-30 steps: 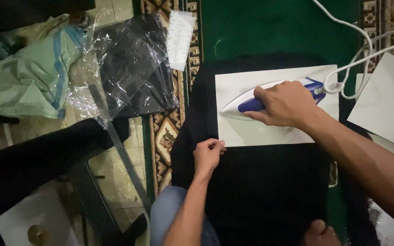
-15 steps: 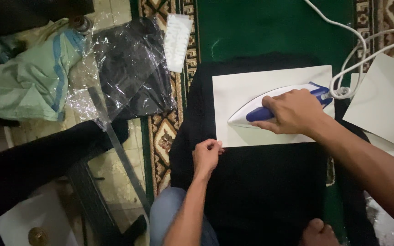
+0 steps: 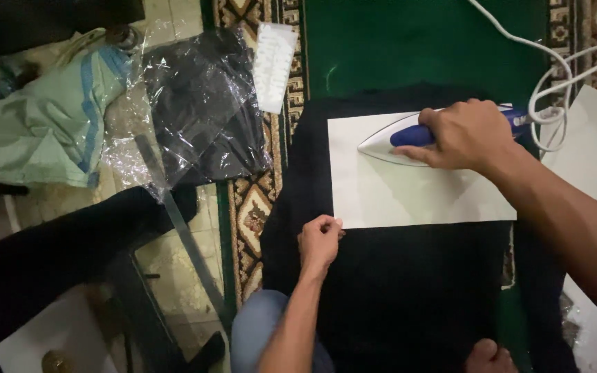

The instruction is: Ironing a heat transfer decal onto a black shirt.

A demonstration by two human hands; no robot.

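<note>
— What's each hand doing?
— The right hand [image 3: 466, 132] grips the blue handle of the white clothes iron [image 3: 409, 135], flat on the white paper sheet [image 3: 416, 190]. The left hand [image 3: 320, 242], fingers curled, pins the sheet's lower-left corner.
— Underneath?
— A black garment [image 3: 395, 290] on the green patterned carpet [image 3: 395, 41]; the white cord [image 3: 554, 83] loops right.

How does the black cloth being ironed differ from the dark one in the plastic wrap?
The black cloth lies spread flat on the green carpet; the wrapped dark cloth lies folded on the tiled floor. The black cloth is bare, with a white paper sheet on it, under the iron held by the right hand; the wrapped one sits in crinkled clear plastic. The left hand rests on the black cloth; nothing touches the wrapped one. Both are dark fabric.
</note>
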